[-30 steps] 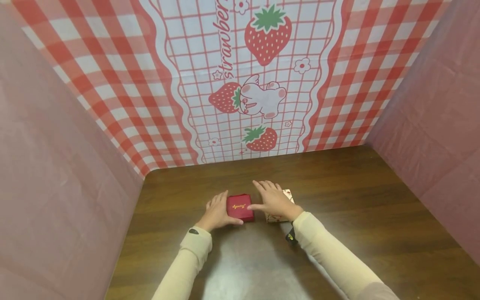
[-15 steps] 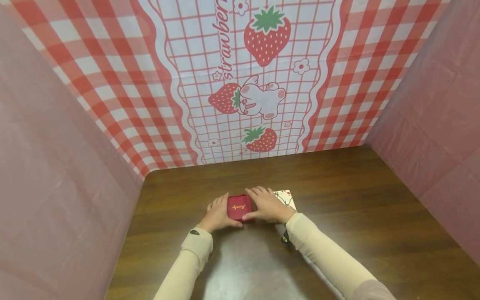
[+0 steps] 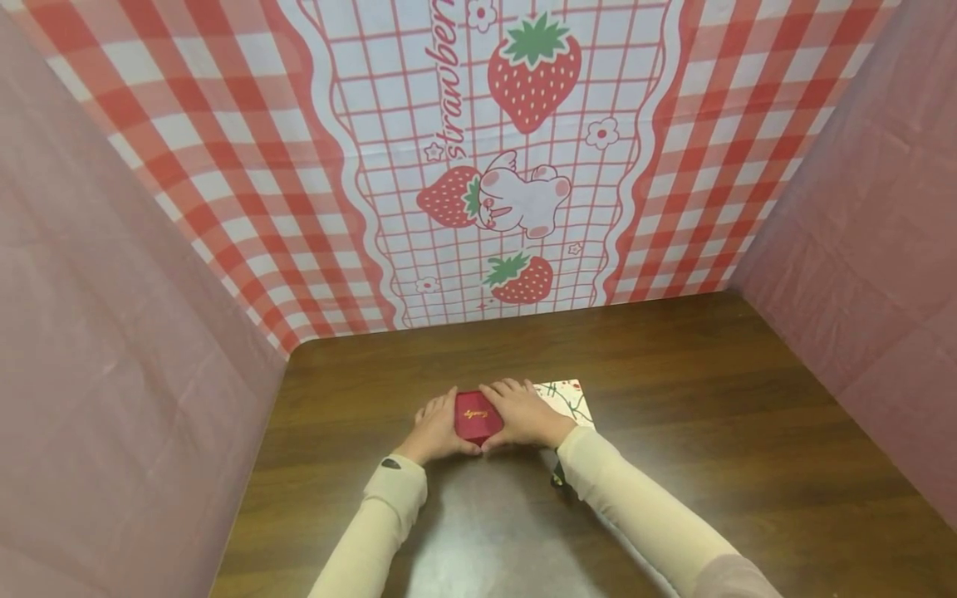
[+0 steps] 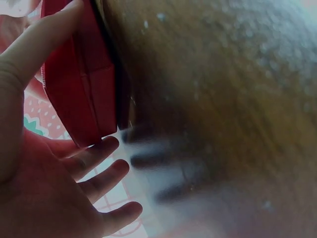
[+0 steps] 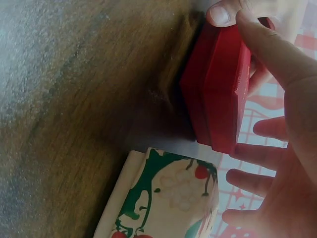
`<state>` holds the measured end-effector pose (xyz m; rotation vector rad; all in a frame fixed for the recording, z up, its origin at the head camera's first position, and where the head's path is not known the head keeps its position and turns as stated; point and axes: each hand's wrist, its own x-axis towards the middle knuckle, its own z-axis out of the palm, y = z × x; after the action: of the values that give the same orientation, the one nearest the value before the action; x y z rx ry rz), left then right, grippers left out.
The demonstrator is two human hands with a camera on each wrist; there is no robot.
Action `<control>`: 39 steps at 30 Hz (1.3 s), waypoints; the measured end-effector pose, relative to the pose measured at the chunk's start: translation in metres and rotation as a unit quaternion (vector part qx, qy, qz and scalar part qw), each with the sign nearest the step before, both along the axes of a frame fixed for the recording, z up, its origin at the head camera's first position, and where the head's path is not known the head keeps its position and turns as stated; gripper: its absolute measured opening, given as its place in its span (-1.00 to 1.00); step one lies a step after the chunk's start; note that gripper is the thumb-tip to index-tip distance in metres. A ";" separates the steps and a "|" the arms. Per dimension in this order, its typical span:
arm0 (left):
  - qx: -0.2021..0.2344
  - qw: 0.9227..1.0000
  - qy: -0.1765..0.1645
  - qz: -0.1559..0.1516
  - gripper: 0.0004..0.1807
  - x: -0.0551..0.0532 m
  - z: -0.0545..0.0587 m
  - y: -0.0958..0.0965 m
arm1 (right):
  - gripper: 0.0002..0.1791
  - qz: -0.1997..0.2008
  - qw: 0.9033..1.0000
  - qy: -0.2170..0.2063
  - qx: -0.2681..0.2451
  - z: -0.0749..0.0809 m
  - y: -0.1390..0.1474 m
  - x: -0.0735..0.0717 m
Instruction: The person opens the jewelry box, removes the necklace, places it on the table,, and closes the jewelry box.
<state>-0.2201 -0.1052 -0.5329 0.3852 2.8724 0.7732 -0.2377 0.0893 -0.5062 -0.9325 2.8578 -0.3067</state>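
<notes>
A small square red jewelry box (image 3: 475, 414) with gold lettering sits between both hands in the head view. My left hand (image 3: 434, 430) holds its left side, thumb along the front and fingers toward the back. On the other side my right hand (image 3: 527, 417) holds it the same way, and the two thumb tips meet at the front edge. Both wrist views show a seam running round the red jewelry box (image 5: 218, 84). Below the right fingers lies a cream box (image 5: 173, 193) with green vines and red berries, partly hidden by the right hand in the head view.
Brown wooden table (image 3: 673, 390) under everything. A red-and-white checked strawberry cloth (image 3: 523, 191) hangs along the back, and pink cloth walls (image 3: 134, 349) rise at left and right. A dark wristband (image 3: 558, 475) shows by the right cuff.
My right hand has moved left from above the cream box onto the red jewelry box, uncovering more of the cream box. The left hand has stayed nearly in place, at the red jewelry box.
</notes>
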 end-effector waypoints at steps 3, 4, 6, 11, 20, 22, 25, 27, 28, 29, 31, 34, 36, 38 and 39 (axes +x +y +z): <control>0.002 1.000 -0.005 0.003 0.29 0.000 0.000 0.000 | 0.20 -0.001 1.000 0.001 0.001 -0.002 -0.001 -0.001; 0.003 1.000 -0.006 0.003 0.28 0.000 0.000 0.000 | 0.19 -0.002 1.000 0.001 0.001 -0.002 -0.001 -0.002; 0.002 1.000 -0.012 0.005 0.28 0.000 0.001 0.001 | 0.19 -0.005 1.000 -0.002 0.004 -0.003 -0.002 -0.003; -0.004 1.000 -0.019 0.004 0.28 -0.001 -0.001 0.001 | 0.17 -0.017 1.000 -0.011 0.020 -0.007 -0.004 -0.004; -0.003 1.000 -0.010 -0.003 0.23 0.000 0.000 0.002 | 0.14 -0.015 0.999 -0.002 0.032 -0.007 -0.006 -0.006; 0.002 1.000 -0.004 -0.005 0.21 0.000 0.000 0.002 | 0.14 -0.013 0.999 0.005 0.035 -0.007 -0.007 -0.006; 0.001 1.000 0.008 -0.008 0.17 0.001 0.002 0.001 | 0.14 -0.010 0.999 0.008 0.040 -0.007 -0.008 -0.006; 0.003 1.000 0.013 -0.007 0.17 0.001 0.001 0.000 | 0.13 -0.008 0.999 0.012 0.039 -0.006 -0.009 -0.007; 0.003 1.000 0.014 -0.006 0.17 0.001 0.000 0.000 | 0.13 -0.007 0.999 0.014 0.039 -0.006 -0.010 -0.007; 0.002 1.000 0.014 -0.005 0.16 0.000 0.000 0.000 | 0.13 -0.007 0.999 0.015 0.039 -0.005 -0.010 -0.007; 0.001 1.000 0.011 -0.003 0.17 -0.001 -0.002 -0.002 | 0.13 -0.006 0.999 0.019 0.041 -0.004 -0.011 -0.008; -0.009 1.000 0.016 -0.008 0.18 -0.003 -0.004 -0.003 | 0.14 -0.004 0.999 0.023 0.045 -0.003 -0.013 -0.008; -0.013 1.000 0.015 -0.010 0.18 -0.003 -0.004 -0.003 | 0.14 -0.003 0.998 0.023 0.050 -0.003 -0.013 -0.008; -0.011 1.000 0.015 -0.011 0.17 -0.003 -0.004 -0.003 | 0.14 -0.005 0.998 0.023 0.050 -0.004 -0.014 -0.008; -0.010 1.000 0.014 -0.011 0.17 -0.003 -0.003 -0.003 | 0.14 -0.005 0.999 0.022 0.049 -0.004 -0.014 -0.008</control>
<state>-0.2228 -0.1087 -0.5359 0.4281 2.8948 0.7412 -0.2459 0.0755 -0.5102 -0.9171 2.8884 -0.1468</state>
